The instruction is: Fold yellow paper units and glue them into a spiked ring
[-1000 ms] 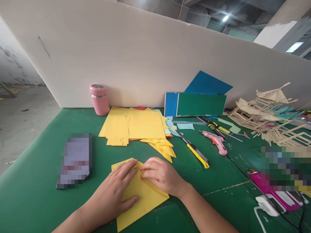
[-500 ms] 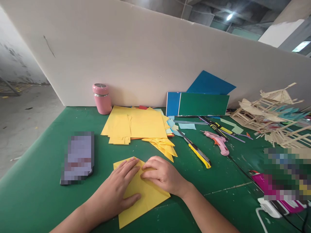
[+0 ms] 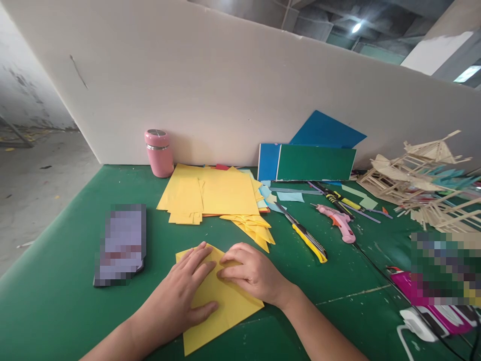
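Note:
A sheet of yellow paper [image 3: 221, 316] lies on the green table in front of me, its upper right side folded over. My left hand [image 3: 191, 286] rests on its left part, fingers stretched out and thumb spread, holding nothing. At the upper right edge, my right hand [image 3: 250, 271] has its fingers curled together on the paper around the fold. Both hands cover parts of the sheet, so the exact grip of the right fingertips is partly hidden.
Behind the hands lie yellow sheets [image 3: 229, 190] and folded yellow pieces [image 3: 251, 228]. A yellow utility knife [image 3: 306, 238] and pink glue gun [image 3: 340, 223] are at right, with a power strip [image 3: 432, 301] and stick model [image 3: 409, 175]. A pink flask [image 3: 160, 158] and phone [image 3: 122, 245] stand left.
The left fingers have shifted very slightly on the yellow paper. The right hand and the sheet stay nearly in place; the view has tilted a touch.

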`<state>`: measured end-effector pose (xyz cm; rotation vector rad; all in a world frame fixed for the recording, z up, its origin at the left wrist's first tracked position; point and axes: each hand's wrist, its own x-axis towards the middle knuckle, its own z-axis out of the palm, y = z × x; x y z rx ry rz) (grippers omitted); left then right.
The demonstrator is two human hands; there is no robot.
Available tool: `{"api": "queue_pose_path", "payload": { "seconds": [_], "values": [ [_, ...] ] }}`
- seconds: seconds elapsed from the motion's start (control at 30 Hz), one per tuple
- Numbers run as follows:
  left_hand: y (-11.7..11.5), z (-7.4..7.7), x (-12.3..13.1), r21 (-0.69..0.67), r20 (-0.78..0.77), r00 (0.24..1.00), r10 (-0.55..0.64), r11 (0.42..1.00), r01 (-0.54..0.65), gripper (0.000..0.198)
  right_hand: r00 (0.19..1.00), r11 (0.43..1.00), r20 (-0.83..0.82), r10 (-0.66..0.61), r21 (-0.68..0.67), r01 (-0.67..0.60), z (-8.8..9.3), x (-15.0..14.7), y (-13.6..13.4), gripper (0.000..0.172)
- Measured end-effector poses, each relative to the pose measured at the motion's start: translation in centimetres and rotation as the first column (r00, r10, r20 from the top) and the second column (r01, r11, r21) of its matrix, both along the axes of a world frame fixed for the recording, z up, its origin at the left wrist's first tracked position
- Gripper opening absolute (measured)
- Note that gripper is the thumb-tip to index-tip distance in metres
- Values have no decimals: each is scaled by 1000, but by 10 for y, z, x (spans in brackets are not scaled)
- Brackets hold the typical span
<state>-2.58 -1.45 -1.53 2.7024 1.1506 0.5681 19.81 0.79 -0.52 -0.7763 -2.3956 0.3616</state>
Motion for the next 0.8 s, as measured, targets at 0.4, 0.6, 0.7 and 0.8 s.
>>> {"api": "queue_pose_path", "payload": {
  "seconds": [0.4,0.6,0.7,0.8],
  "values": [
    [-1,-5,0,33,-19,999,38,999,-37,49,1000,1000,-19,10,-4,-10,1,-1,0,23],
    [2,6,2,23,-94,995,16,1000,-14,51,1000,1000,-7,-2,1,2,1,-1,0,19],
    [5,14,3,26,-144,990,3,1000,1,48,1000,999,-3,-16,33,16,2,-2,0,17],
    [6,17,3,32,-154,988,0,999,5,46,1000,1000,-2,-30,2,30,4,-4,-2,15]
  ]
}}
